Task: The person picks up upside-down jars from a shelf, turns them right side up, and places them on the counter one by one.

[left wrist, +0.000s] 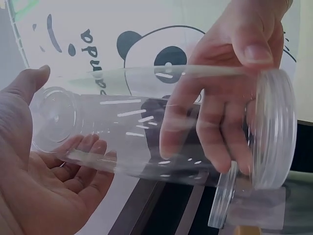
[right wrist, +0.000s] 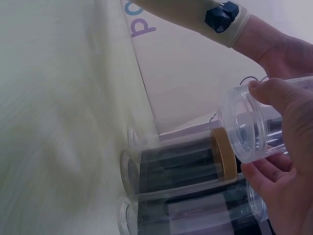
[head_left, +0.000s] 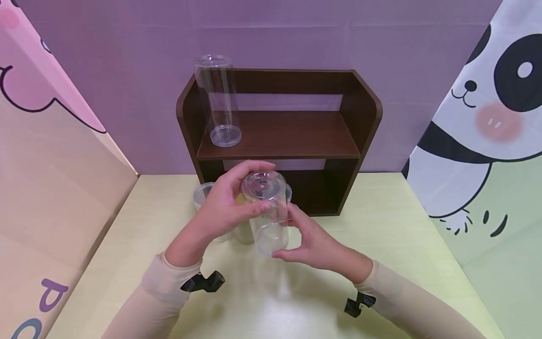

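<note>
In the head view, a clear plastic jar (head_left: 271, 212) is held close over the table, its plain round end up and its thick ridged end (right wrist: 243, 125) down. My left hand (head_left: 230, 200) grips the upper end, thumb across the front and fingers behind. My right hand (head_left: 315, 240) holds the jar lower down, with the thumb at the thick end and the fingers round the far side. Through the clear wall, the left wrist view shows the right fingers (left wrist: 212, 129). Nothing shows inside the jar.
Behind the hands stands a dark brown two-tier shelf (head_left: 279, 134). A tall clear jar (head_left: 224, 103) stands on its upper tier at the left. Several clear jars stand in front of the shelf, partly hidden by the hands; one has a golden-brown lid (right wrist: 224, 154).
</note>
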The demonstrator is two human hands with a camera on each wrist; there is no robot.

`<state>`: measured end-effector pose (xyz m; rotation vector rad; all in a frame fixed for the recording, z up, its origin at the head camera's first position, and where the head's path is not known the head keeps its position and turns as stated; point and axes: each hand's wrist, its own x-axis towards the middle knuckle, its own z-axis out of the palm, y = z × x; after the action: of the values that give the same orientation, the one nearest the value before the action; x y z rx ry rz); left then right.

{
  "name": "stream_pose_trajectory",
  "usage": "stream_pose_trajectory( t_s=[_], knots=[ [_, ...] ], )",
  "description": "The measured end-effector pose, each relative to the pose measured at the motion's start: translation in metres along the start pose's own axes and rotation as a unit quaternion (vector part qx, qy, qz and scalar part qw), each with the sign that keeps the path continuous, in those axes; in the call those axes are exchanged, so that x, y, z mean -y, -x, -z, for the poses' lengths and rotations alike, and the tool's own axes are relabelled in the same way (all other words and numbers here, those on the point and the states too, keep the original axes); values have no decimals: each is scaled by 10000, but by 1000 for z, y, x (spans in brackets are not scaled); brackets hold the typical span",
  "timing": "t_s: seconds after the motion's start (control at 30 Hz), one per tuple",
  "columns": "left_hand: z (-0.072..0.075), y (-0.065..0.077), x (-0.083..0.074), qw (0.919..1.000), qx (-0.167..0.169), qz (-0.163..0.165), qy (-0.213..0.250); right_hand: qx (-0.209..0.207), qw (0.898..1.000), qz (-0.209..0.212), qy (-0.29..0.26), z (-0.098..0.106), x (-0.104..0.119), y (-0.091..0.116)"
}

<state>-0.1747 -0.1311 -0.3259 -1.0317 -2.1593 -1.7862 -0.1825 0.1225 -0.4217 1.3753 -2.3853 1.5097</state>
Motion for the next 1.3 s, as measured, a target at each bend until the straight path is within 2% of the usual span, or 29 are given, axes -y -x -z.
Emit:
stream_pose_trajectory(
  t_s=[0.4,0.63,0.83,1.13,1.3],
  knots=[
    [20,5,-3,9994,-243,-126,200,108,9986,119,-497,24,0,5],
    [41,14,4,9993,-278,-241,-121,0,9949,414,-918,48,-3,6],
    [54,22,11,9981,-67,-247,-557,-240,9897,508,-1316,65,-3,4],
    [57,30,19,9946,86,-193,-1015,-640,9862,539,-1427,79,0,3],
    [56,33,24,9949,19,-94,-1004,-876,9839,414,-1503,83,4,2]
  ],
)
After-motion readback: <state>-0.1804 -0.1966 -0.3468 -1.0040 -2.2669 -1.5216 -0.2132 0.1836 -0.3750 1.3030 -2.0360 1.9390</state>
